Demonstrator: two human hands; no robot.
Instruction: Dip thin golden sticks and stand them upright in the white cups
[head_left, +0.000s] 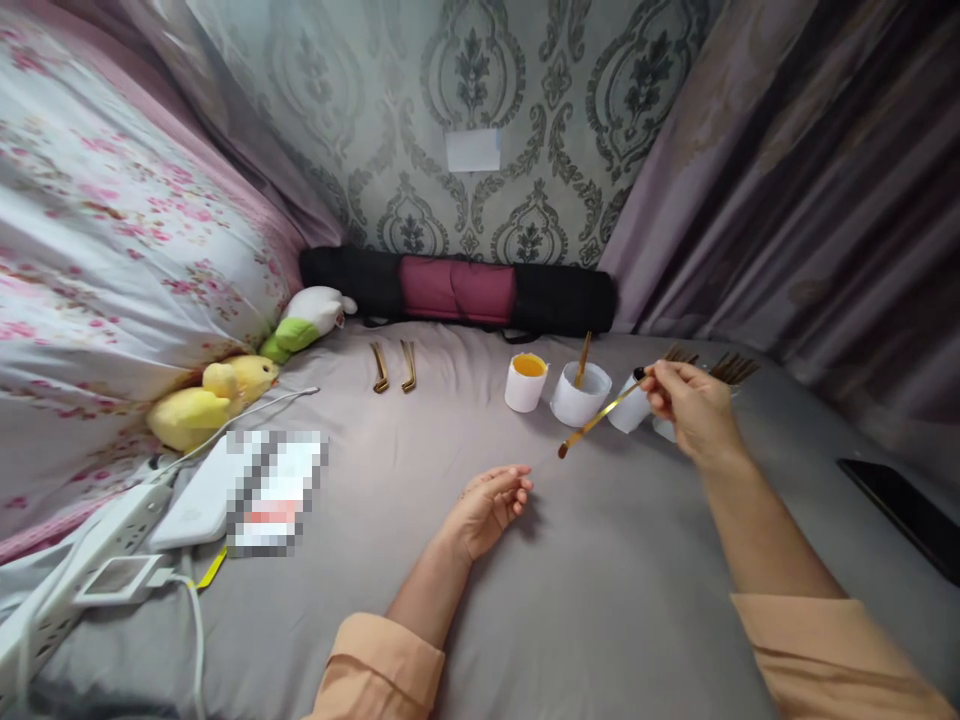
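My right hand (694,410) pinches a slim paintbrush (600,424) near its dark end, its brown bristles slanting down toward the left. Lower and to the left, my left hand (491,505) has its fingers curled together; a faint, thin line by the fingertips is too unclear to name. Behind the brush stand a white cup (523,392) of yellow-orange contents and a wider white cup (576,408) with a brush (584,362) leaning in it. A white container (628,412) is partly covered by my right hand. More brushes (735,369) stick up beyond that hand.
Two bent gold-coloured pieces (394,370) lie on the grey sheet (360,600). On the left are plush toys (214,405), a white power strip (82,575) with cables and a white device (206,495). A black-and-maroon roll (457,290) lies behind, a phone (904,515) at right.
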